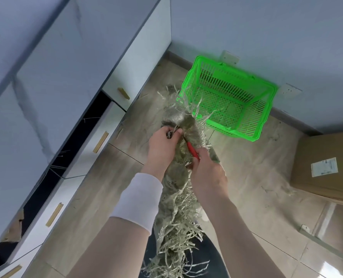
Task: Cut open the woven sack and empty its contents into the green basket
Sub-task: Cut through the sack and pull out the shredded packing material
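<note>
A grey-green woven sack [176, 177] with long frayed strands hangs between my arms, running from my lap up toward the basket. My left hand [162, 145] pinches the sack's fabric near its upper end. My right hand [204, 169] grips a red-handled cutting tool [192, 150] whose tip points into the sack just beside the left fingers. The green basket [265, 109] is an open lattice crate on the floor by the wall, just beyond the sack's top; loose strands drape over its near rim. Nothing shows inside it but its floor.
White drawers with wooden handles [100, 142] run along the left; some stand open showing dark gaps. A cardboard box [327, 167] with a label sits at the right. Loose fibres litter the tiled floor [257, 177]. A wall with sockets [229, 56] stands behind the basket.
</note>
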